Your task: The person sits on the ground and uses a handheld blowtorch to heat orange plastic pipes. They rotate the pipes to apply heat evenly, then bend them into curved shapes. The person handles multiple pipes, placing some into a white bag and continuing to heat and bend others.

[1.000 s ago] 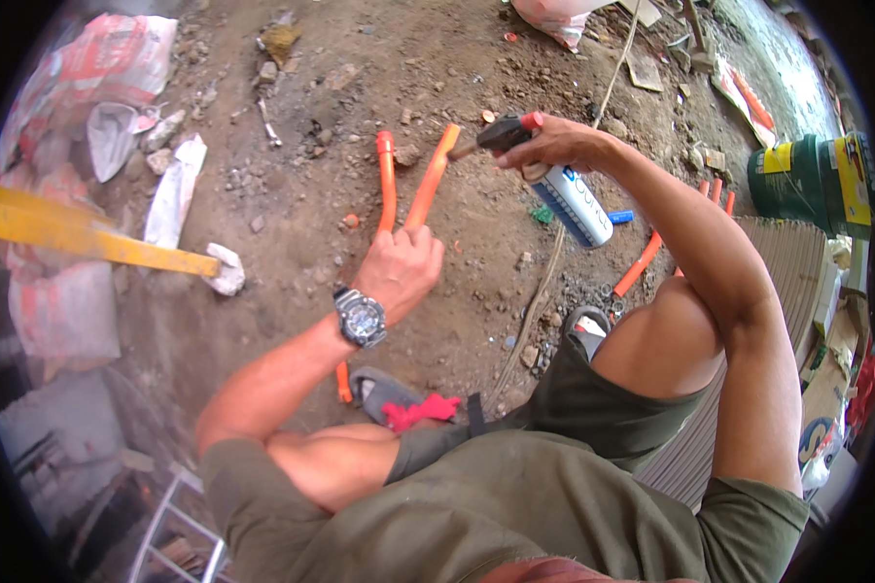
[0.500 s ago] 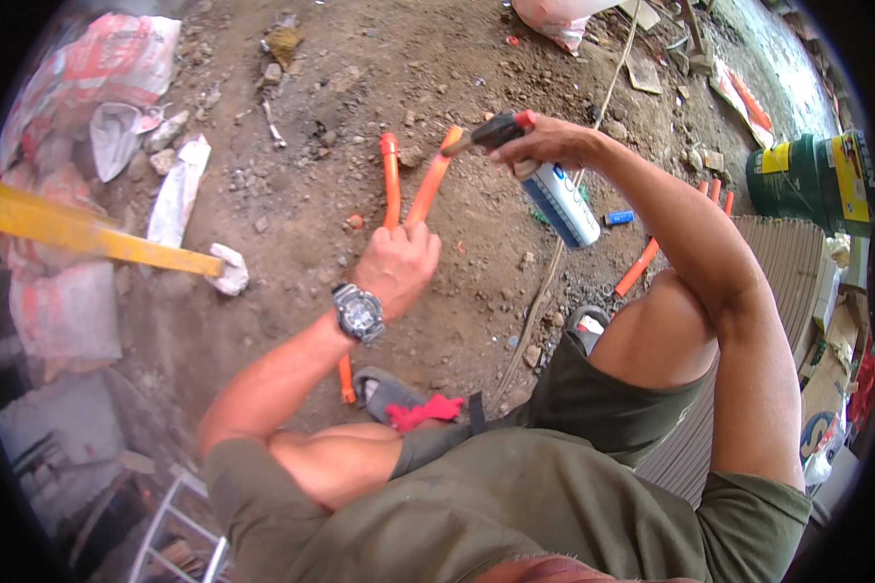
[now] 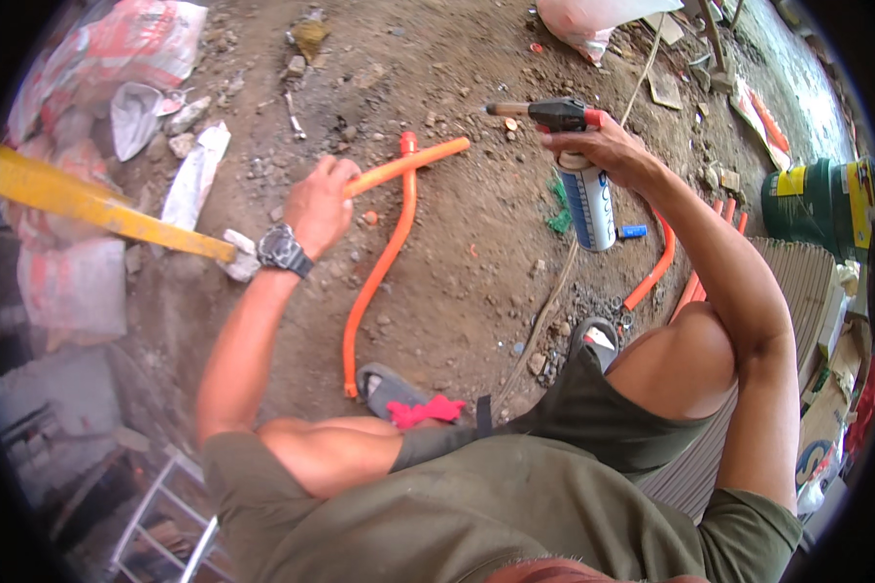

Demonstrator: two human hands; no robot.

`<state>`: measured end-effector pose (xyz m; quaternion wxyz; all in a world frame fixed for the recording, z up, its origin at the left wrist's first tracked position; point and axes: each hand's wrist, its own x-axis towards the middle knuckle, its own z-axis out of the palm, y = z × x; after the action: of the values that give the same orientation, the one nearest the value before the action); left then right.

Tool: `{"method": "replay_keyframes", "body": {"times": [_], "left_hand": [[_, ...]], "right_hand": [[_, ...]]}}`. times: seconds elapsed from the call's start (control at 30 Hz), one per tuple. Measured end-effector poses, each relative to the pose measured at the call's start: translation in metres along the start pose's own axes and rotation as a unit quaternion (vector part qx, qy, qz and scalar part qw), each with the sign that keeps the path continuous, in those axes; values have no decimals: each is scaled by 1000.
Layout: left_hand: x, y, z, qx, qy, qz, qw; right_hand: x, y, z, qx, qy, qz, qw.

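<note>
My left hand (image 3: 321, 206), a watch on its wrist, is closed round one end of a short straight orange pipe (image 3: 408, 167). The pipe's other end points right, tilted slightly upward. Beneath it a longer, bent orange pipe (image 3: 383, 262) with a wider end lies on the dirt. My right hand (image 3: 598, 151) grips a blowtorch (image 3: 559, 115) mounted on a white and blue gas canister (image 3: 588, 209). The torch nozzle points left, a little apart from the held pipe's tip. No flame can be made out.
More orange pipes (image 3: 654, 262) lie by my right knee, near a blue cylinder (image 3: 632, 231). A dark green bucket (image 3: 809, 204) stands at the right beside stacked corrugated sheets (image 3: 783, 282). On the left are a yellow bar (image 3: 107, 209) and woven sacks (image 3: 136, 49).
The held pipe has swung from steeply upright to nearly level as my left hand moved up and left. The torch has shifted right, away from the pipe, and its nozzle is now more level.
</note>
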<state>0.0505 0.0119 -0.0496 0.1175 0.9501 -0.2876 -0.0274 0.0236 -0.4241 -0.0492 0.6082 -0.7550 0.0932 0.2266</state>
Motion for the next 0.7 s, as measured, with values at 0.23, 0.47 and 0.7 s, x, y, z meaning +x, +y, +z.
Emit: {"method": "replay_keyframes", "body": {"times": [0.23,0.47,0.7], "left_hand": [[-5,43,-6,119,-4,114,986],[-13,86,1,192,-36,243,950],[-13,90,4,156,-56,229,959]], "right_hand": [[-12,1,8,-51,-43,-17,998],[8,16,12,-57,-73,6,996],[7,20,21,-34,-130,33,990]]}}
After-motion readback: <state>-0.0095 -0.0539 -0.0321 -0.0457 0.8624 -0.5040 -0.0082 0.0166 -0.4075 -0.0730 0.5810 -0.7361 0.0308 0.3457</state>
